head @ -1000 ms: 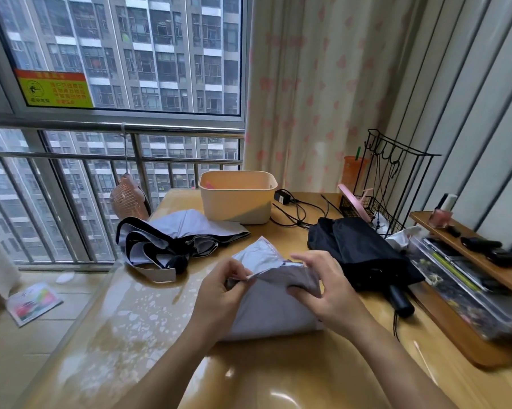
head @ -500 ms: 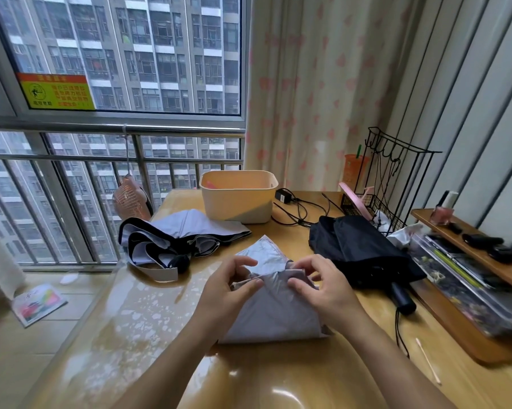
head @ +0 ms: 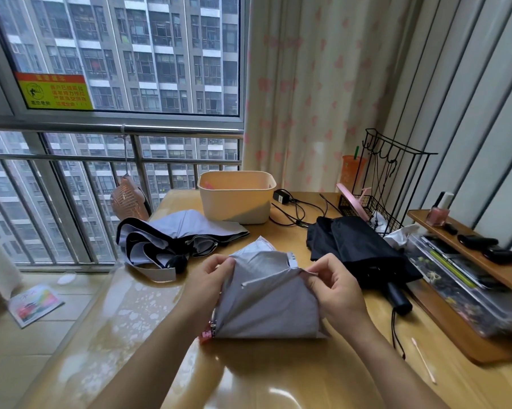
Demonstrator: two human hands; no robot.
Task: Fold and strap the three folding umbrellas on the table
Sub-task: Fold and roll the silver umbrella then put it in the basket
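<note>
A grey folding umbrella [head: 266, 302] lies in front of me on the wooden table [head: 278, 376], its fabric spread in a fan with a silvery inner flap at the far end. My left hand [head: 210, 278] pinches the fabric's left edge. My right hand [head: 334, 284] pinches its right edge near a small white tab. A second grey umbrella with black lining [head: 172, 240] lies loose at the left. A black umbrella [head: 358, 249] lies at the right, its handle toward me.
A cream plastic bin [head: 237, 196] stands at the back with cables [head: 296, 211] beside it. A black wire rack [head: 387, 184] and a wooden shelf [head: 485, 270] with small items line the right side. A cotton swab [head: 423, 361] lies near the front right.
Both hands have moved apart along the grey umbrella's top edge, spreading the fabric wider. The other two umbrellas have not moved.
</note>
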